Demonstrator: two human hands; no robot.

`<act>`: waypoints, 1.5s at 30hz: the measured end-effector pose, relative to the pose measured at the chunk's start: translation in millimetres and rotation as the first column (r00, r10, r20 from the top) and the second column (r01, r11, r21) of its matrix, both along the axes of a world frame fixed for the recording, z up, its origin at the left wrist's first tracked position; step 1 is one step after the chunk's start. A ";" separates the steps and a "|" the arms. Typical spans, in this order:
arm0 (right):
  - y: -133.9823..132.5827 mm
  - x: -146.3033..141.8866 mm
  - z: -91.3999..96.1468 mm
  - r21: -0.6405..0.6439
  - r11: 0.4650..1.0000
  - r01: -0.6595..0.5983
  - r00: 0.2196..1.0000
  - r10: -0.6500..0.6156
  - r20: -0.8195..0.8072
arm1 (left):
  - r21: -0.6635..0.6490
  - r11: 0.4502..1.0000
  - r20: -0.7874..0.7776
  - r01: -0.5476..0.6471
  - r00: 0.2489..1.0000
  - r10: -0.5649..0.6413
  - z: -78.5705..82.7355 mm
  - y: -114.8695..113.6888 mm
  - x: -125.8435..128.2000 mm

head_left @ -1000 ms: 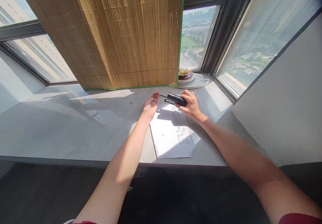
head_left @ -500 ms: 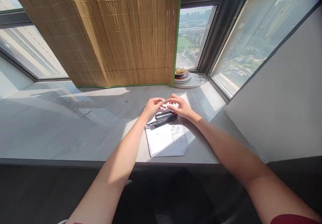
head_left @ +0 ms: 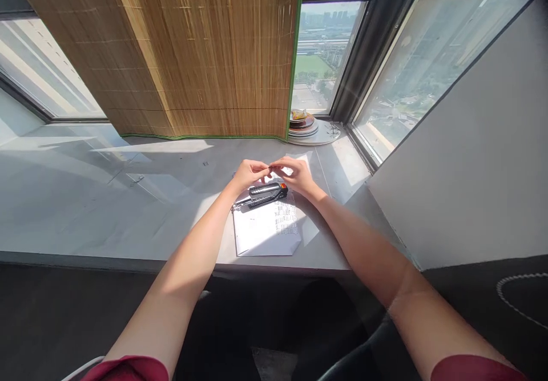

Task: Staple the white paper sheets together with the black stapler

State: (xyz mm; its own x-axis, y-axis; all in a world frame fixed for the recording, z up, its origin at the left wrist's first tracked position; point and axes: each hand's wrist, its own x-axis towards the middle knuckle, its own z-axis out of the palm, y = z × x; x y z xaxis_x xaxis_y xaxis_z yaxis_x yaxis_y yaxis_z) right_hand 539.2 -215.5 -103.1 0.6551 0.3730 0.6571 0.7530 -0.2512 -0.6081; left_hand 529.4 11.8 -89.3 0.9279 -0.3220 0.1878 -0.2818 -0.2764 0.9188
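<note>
A black stapler [head_left: 263, 194] lies on a sheet of printed white paper [head_left: 268, 230] on the grey windowsill [head_left: 128, 210]. Just beyond the stapler, my left hand [head_left: 248, 174] and my right hand [head_left: 297, 175] meet fingertip to fingertip. Both pinch together over something too small to make out. Neither hand touches the stapler.
A stack of plates [head_left: 305, 125] stands at the back of the sill by the window corner. A bamboo blind [head_left: 192, 56] hangs behind the sill. A grey wall [head_left: 462, 158] bounds the sill on the right. The sill's front edge runs just below the paper.
My right hand has put the stapler down on the paper and let go. Both hands have come together in a pinch just beyond it.
</note>
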 end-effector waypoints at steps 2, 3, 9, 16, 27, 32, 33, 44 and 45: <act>-8.8 9.2 -4.9 0.035 0.984 0.173 0.983 -0.170 -0.075 | 0.148 0.946 0.024 -0.288 0.958 0.287 6.2 11.3 2.2; -15.7 15.0 -8.4 0.042 0.956 0.291 0.950 -0.284 -0.126 | 0.210 0.856 0.071 -0.471 0.881 0.468 9.7 18.9 3.1; -59.0 40.4 -29.5 -0.085 0.730 0.678 0.678 -0.665 -0.313 | 0.415 0.253 0.301 -0.874 0.394 0.868 11.3 65.9 1.5; -61.8 34.1 -27.6 -0.097 0.729 0.677 0.671 -0.667 -0.323 | 0.524 0.381 0.242 -0.762 0.562 0.791 -9.5 75.7 1.2; -41.6 26.6 -10.6 0.042 0.841 0.540 0.819 -0.513 -0.259 | 0.618 0.424 0.294 -0.662 0.695 0.656 -9.2 111.5 7.4; -27.5 6.2 6.2 -0.035 0.996 -0.086 0.956 0.073 -0.283 | 0.568 0.503 0.313 -0.652 0.736 0.600 -15.0 131.1 11.9; -25.7 2.5 8.4 -0.068 0.977 -0.200 0.942 0.173 -0.289 | 0.555 0.506 0.321 -0.661 0.731 0.602 -15.7 130.2 12.9; -7.0 -17.6 12.8 -0.246 0.909 -0.336 0.921 0.263 -0.286 | 0.422 0.620 0.316 -0.662 0.748 0.583 -19.0 120.6 19.2; -8.4 -16.5 12.6 -0.235 0.931 -0.278 0.939 0.212 -0.270 | 0.396 0.635 0.325 -0.663 0.748 0.579 -19.3 118.5 19.9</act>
State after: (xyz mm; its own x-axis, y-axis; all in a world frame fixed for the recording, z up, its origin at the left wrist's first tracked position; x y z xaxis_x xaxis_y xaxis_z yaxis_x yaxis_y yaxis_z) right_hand 522.7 -223.8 -90.6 0.6440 0.6810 0.3486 0.6543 -0.2543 -0.7122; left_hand 549.3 130.3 -108.6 0.9120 0.2363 0.3352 -0.0069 -0.8085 0.5885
